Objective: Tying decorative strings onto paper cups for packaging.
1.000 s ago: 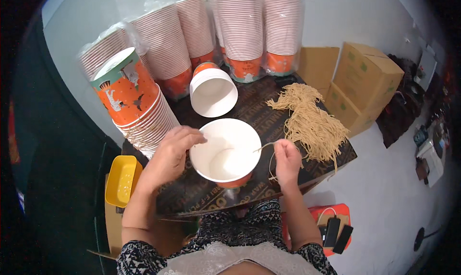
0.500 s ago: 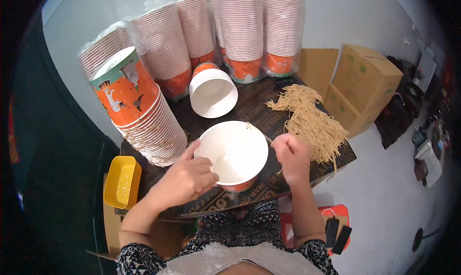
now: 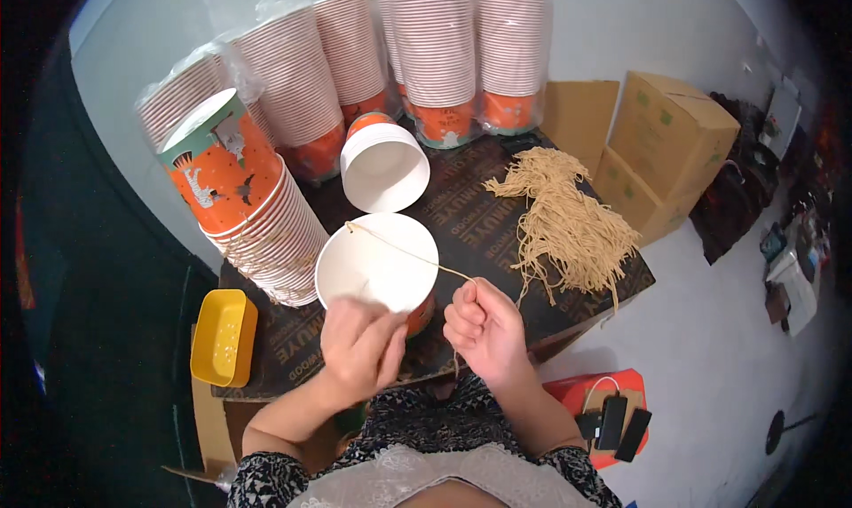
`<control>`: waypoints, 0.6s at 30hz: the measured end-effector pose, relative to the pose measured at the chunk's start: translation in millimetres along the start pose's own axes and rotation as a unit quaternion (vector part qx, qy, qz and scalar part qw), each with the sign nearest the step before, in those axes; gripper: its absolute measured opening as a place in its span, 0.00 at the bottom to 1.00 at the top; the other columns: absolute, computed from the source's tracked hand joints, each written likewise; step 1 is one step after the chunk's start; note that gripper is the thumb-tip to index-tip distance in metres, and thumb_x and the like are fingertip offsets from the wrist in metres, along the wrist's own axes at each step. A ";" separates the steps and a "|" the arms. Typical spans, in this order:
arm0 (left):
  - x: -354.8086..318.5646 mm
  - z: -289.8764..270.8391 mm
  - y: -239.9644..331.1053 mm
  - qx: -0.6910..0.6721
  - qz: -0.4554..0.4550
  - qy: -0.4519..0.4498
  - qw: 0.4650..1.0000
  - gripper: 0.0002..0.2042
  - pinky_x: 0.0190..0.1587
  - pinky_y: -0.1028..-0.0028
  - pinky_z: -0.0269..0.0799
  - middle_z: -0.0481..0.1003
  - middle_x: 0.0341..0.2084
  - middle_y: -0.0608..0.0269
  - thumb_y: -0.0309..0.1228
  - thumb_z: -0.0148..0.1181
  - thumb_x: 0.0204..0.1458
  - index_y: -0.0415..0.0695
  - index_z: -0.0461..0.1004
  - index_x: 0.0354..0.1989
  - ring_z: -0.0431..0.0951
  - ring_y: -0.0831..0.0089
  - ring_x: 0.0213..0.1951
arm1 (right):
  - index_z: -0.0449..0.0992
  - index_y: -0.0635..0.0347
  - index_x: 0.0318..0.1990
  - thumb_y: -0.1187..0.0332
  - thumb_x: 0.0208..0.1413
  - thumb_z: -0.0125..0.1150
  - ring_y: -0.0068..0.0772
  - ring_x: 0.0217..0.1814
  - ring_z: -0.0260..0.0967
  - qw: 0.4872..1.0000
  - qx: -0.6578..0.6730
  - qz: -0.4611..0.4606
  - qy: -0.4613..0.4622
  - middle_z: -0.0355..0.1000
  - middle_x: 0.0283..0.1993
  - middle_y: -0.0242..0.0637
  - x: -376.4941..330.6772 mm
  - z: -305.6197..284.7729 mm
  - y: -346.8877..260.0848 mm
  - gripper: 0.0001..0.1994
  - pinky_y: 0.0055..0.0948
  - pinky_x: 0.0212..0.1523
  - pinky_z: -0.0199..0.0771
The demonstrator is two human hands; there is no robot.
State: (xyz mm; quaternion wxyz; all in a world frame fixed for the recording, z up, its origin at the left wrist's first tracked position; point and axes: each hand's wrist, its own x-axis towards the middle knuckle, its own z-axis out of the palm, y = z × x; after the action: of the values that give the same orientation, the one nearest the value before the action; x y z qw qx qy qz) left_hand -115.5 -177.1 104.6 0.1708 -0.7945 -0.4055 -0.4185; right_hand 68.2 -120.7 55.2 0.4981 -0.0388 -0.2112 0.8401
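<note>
Left hand (image 3: 359,348): curled on the paper bucket's (image 3: 377,264) near rim, steadying it.
Right hand (image 3: 484,326): fingers pinching the string (image 3: 404,252), drawn taut across the opening.
Beyond right hand: string bundle (image 3: 564,220) within reach.

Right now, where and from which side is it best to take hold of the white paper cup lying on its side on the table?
Probably grip the white paper cup by its open rim, from the near side: it lies tipped, with its mouth facing the person and its orange base toward the wrapped cup stacks.
</note>
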 end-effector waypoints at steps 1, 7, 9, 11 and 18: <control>-10.7 0.4 4.9 -0.052 -0.019 -0.022 0.998 0.10 0.32 0.62 0.72 0.75 0.24 0.56 0.23 0.65 0.44 0.39 0.78 0.36 0.77 0.61 0.27 | 0.67 0.58 0.33 0.62 0.69 0.42 0.16 0.20 0.48 1.000 0.001 -0.001 0.001 0.53 0.21 0.21 1.1 0.8 0.8 0.13 0.20 0.20 0.48; -33.5 23.7 31.8 -0.212 -0.248 -0.187 0.927 0.21 0.21 0.72 0.69 0.73 0.14 0.59 0.32 0.67 0.51 0.34 0.69 0.49 0.76 0.71 0.16 | 0.66 0.56 0.30 0.63 0.70 0.40 0.16 0.19 0.47 0.998 0.061 -0.001 -0.008 0.53 0.21 0.22 5.1 5.0 10.2 0.14 0.21 0.19 0.48; -40.0 36.7 33.3 -0.349 -0.361 -0.203 0.840 0.16 0.21 0.75 0.68 0.73 0.14 0.61 0.29 0.64 0.54 0.34 0.71 0.46 0.75 0.78 0.17 | 0.66 0.56 0.30 0.63 0.70 0.40 0.16 0.19 0.47 0.998 0.063 -0.005 -0.016 0.53 0.21 0.23 5.7 5.5 11.8 0.14 0.20 0.19 0.48; -43.4 39.8 37.1 -0.390 -0.435 -0.191 0.788 0.09 0.22 0.77 0.66 0.72 0.13 0.64 0.27 0.62 0.56 0.34 0.73 0.39 0.72 0.82 0.18 | 0.66 0.56 0.30 0.64 0.70 0.40 0.16 0.19 0.47 0.997 0.069 -0.016 -0.003 0.53 0.21 0.23 6.5 2.4 11.4 0.14 0.20 0.19 0.48; -76.4 32.4 15.0 -0.309 -0.248 -0.104 0.912 0.05 0.24 0.79 0.68 0.76 0.22 0.63 0.26 0.60 0.58 0.36 0.77 0.33 0.72 0.80 0.20 | 0.68 0.57 0.34 0.65 0.68 0.45 0.18 0.22 0.52 0.997 0.000 -0.053 0.059 0.57 0.23 0.24 11.3 -10.5 8.1 0.11 0.21 0.24 0.55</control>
State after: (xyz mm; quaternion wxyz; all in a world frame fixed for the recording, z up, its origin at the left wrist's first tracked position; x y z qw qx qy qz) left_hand -111.1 -204.8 25.0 -0.2360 -0.7204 -0.4556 -0.4667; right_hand 58.7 -111.1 44.1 0.5533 -0.0771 -0.1829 0.8090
